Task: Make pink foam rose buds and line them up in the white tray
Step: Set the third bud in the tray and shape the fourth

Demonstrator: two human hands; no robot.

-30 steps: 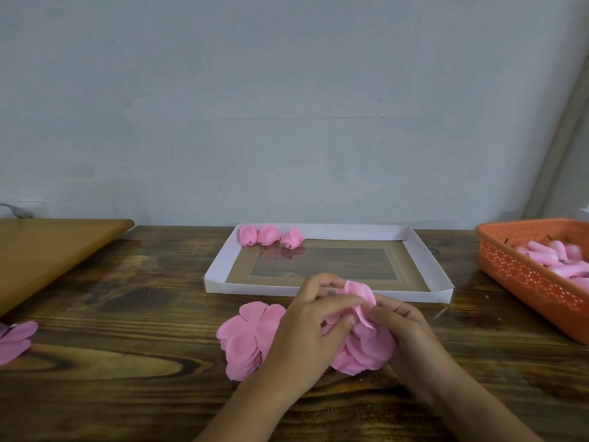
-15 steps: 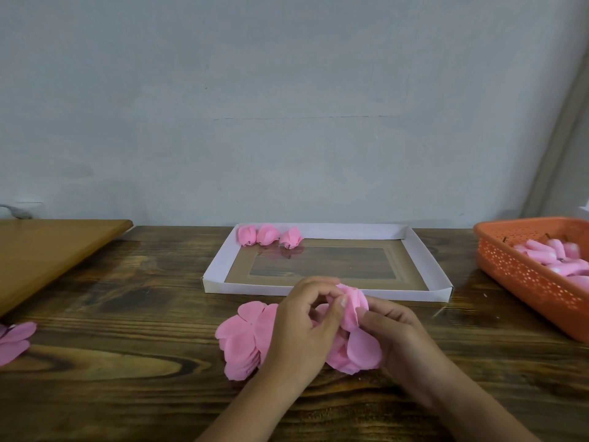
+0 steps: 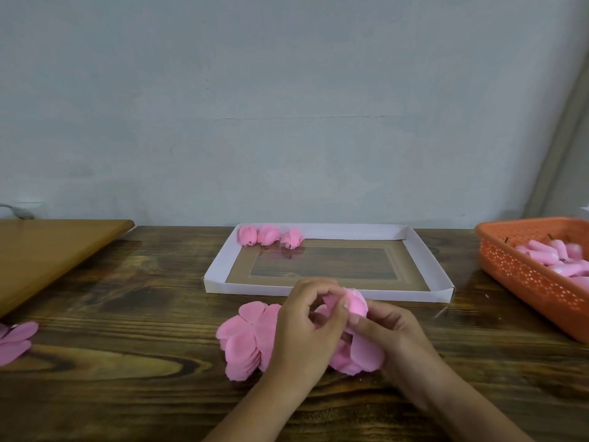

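Left hand (image 3: 306, 327) and right hand (image 3: 392, 336) are meeting just in front of the tray (image 3: 220, 266), both pinching a half-rolled bud (image 3: 355, 303), fingers curled round it. Wrapping seems to be the step in hand, though the fingers are hiding how tightly it is closing. Three buds (image 3: 269, 236) are sitting in the tray's far left corner. Next, the roll needs closing firmly, then setting down beside those three. Loose petals (image 3: 242, 336) are lying on the desk (image 3: 127, 378), nearer than the tray.

On the surface (image 3: 134, 301) the tray (image 3: 220, 266) lies centre-back with three buds (image 3: 269, 236) in its far-left corner. Petals (image 3: 242, 339) lie before it, a basket (image 3: 529, 275) right, a board (image 3: 47, 250) left.
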